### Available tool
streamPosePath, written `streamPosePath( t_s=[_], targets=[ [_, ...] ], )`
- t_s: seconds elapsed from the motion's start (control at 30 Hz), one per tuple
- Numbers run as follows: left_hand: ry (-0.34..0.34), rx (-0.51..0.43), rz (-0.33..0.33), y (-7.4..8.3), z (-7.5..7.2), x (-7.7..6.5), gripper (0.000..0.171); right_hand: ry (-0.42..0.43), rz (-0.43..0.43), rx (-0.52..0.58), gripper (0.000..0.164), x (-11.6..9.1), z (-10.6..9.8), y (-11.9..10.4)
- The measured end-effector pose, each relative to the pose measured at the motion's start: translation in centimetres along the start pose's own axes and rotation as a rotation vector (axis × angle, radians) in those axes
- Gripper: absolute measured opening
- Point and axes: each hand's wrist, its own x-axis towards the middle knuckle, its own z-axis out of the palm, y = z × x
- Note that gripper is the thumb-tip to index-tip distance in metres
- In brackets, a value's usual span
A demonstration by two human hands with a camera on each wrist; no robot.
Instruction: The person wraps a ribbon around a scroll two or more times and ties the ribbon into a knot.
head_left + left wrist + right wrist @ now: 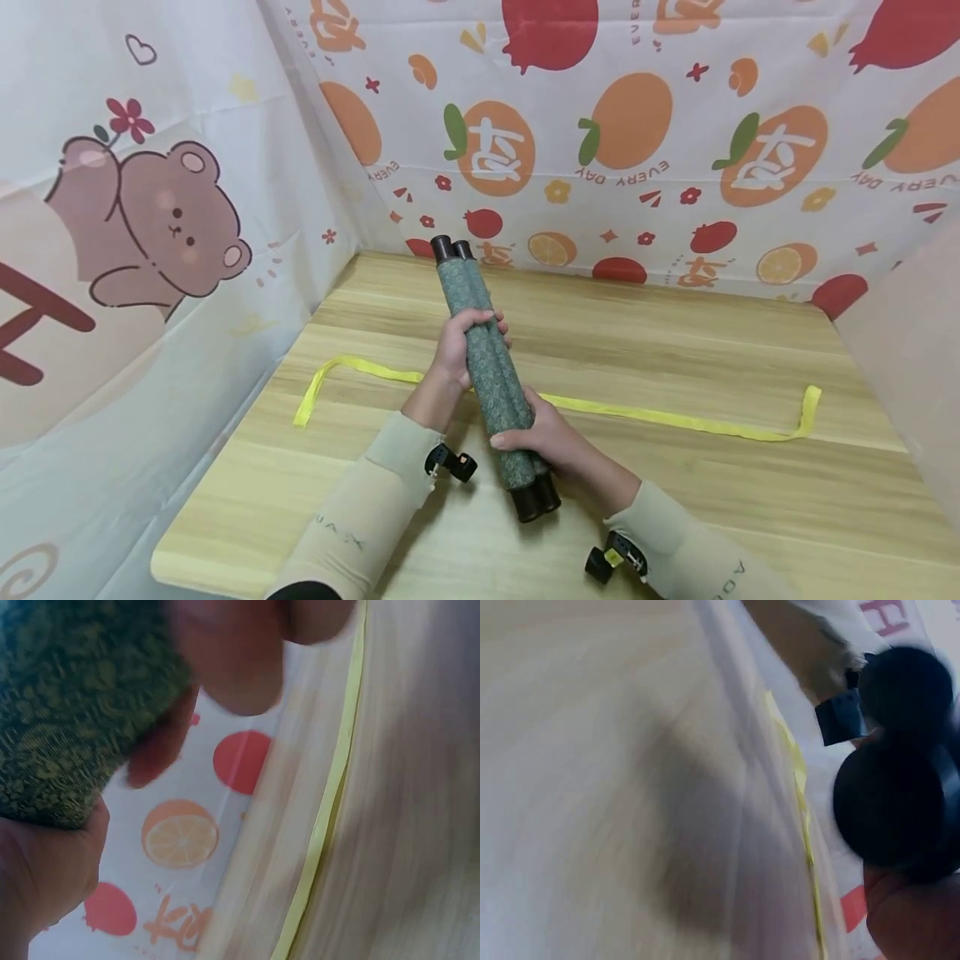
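A rolled scroll (491, 379) covered in green patterned cloth, with two rollers side by side and dark end knobs, is held tilted over the table. My left hand (453, 346) grips it around the upper half, thumb across the front. Lower down, near the bottom knobs, my right hand (543, 433) grips it too. Patterned cloth of the scroll (67, 712) fills the upper left of the left wrist view. In the right wrist view the dark knobs (889, 802) appear end-on. A long yellow ribbon (637, 411) lies across the table behind the scroll, its ends bent.
The wooden table (712, 500) has a rounded front left corner. A printed fruit curtain (637, 50) stands along the back, and a bear-print curtain (172, 225) along the left. Small black cameras (450, 462) sit on both sleeves.
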Motion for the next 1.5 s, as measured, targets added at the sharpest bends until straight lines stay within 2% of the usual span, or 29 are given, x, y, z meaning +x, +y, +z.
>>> streamPosePath(
  t_s=[0.13,0.27,0.37,0.47,0.63,0.83,0.97,1.13,1.5],
  targets=[
    [-0.092,-0.065,-0.024,-0.2,1.0,-0.5,0.039,-0.158,0.003,0.287,0.059,-0.3,-0.1,0.1],
    [-0.219,-0.086,-0.028,-0.5,2.4,-1.0,0.043,-0.379,-0.084,0.529,0.042,-0.5,-0.3,0.3],
    [-0.31,-0.112,-0.033,-0.6,3.6,-1.5,0.047,-0.521,-0.155,0.599,0.042,-0.6,-0.5,0.3],
    [-0.36,-0.151,-0.036,-0.5,4.3,-1.8,0.049,-0.579,-0.17,0.619,0.045,-0.8,-0.7,0.2],
    [-0.39,-0.199,-0.044,-0.9,4.1,-1.7,0.048,-0.517,-0.125,0.601,0.041,-1.1,-0.9,0.0],
    [-0.376,-0.184,-0.061,-1.6,3.8,-1.6,0.041,-0.402,-0.071,0.602,0.029,-1.6,-0.8,0.3],
    [-0.351,-0.167,-0.096,-1.7,3.7,-1.6,0.038,-0.351,-0.05,0.597,0.023,-1.8,-0.9,0.4],
    [-0.295,-0.124,-0.115,-2.8,3.0,-0.7,0.036,-0.301,-0.038,0.582,0.022,-2.0,-1.2,0.4],
    [-0.187,0.013,-0.151,-3.9,2.9,0.0,0.049,-0.241,-0.019,0.563,0.022,-2.5,-1.6,0.8]
  ],
)
